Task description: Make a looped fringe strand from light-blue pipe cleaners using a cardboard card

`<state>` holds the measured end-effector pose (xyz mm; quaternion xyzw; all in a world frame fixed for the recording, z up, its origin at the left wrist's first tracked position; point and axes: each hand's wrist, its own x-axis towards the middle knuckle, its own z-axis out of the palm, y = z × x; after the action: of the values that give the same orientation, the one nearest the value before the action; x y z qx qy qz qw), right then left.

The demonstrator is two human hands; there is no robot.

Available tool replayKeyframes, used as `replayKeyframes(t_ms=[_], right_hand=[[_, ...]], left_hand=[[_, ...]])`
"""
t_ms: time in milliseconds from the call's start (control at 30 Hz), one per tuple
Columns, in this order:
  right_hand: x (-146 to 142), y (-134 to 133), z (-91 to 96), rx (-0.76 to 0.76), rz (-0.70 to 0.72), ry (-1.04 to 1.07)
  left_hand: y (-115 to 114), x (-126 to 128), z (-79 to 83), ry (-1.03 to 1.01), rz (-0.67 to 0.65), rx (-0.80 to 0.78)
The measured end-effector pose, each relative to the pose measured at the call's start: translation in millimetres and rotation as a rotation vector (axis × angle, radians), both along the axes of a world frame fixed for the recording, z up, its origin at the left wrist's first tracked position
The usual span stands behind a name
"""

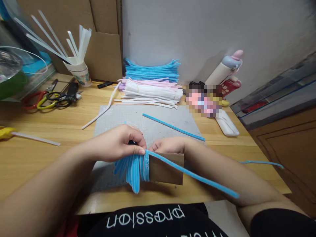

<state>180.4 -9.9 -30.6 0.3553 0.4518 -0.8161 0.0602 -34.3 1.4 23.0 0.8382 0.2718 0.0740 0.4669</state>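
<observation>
My left hand point(125, 143) pinches a blue pipe cleaner point(192, 172) between thumb and index finger at the top edge of a cardboard piece point(168, 168). The pipe cleaner's long free end slants down to the right, in front of the cardboard and my right forearm. Blue pipe cleaner loops point(134, 172) hang below my left hand, with some wrapped around the cardboard's left end. Behind the cardboard, my right hand point(169, 144) is closed against it; its fingertips are mostly hidden. A single straight blue pipe cleaner point(172, 126) lies on the grey mat point(118, 115) beyond my hands.
Bundles of blue point(153, 70) and white pipe cleaners point(154, 92) lie by the wall. Scissors point(55, 98) and a paper cup point(78, 70) of white strips are at left. A bottle point(222, 70) and a white case point(227, 123) sit at right.
</observation>
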Motion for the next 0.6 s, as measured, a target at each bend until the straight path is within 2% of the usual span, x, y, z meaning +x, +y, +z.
replayKeyframes(t_ms=[100,233,300,367,467,533,600], right_hand=[[-2,8,12.2,0.011,-0.034,-0.032],[-3,19,36.6,0.183,-0.022,-0.071],[-6,19,50.4,0.317,-0.021,-0.136],[-9,14,63.7,0.528,-0.014,-0.249],[-16,-3,77.6,0.971,0.001,-0.437],[-18,-16,79.6,1.261,-0.043,-0.535],[-18,-28,75.1,1.465,-0.104,-0.579]], left_hand=[[-3,3,-0.9,0.093,-0.037,0.16],[-3,5,-5.0,0.197,-0.029,0.286],[-3,5,-7.8,0.222,-0.012,0.32],[-2,4,-9.6,0.235,0.033,0.339],[0,3,-8.3,0.235,0.159,0.339],[1,3,-4.8,0.202,0.252,0.301],[2,2,-0.7,0.144,0.363,0.207]])
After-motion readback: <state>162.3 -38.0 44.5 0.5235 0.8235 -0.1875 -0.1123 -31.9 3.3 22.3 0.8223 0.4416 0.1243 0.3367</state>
